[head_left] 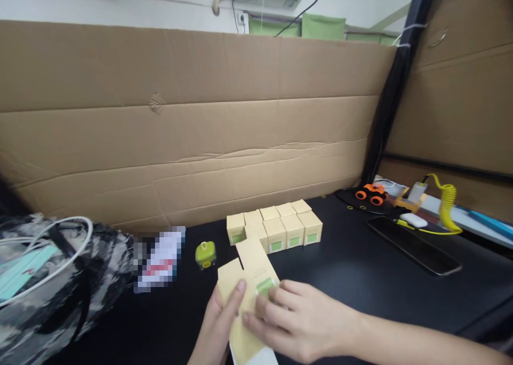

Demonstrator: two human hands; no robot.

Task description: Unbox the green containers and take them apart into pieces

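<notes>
An unfolded cream cardboard box [248, 279] with a green label [264, 286] is held up in front of me. My left hand [220, 317] grips its left edge, thumb on the front and the other fingers behind. My right hand [294, 317] is closed at its right side, with curled fingertips against the card at the label's lower edge. Just beyond the card stand several folded cream boxes [294, 227] in two rows, most of the front ones showing green labels. To their left is a small green toy-like case [206, 254] with a loop on top.
On the left are a camouflage bag [104, 269] with a white cable [86, 228] and a blurred-out packet [162, 261]. A phone [414, 246], an orange toy truck [371, 194] and a coiled yellow cord [447, 204] lie right. Cardboard walls [192, 130] enclose the black table [336, 269].
</notes>
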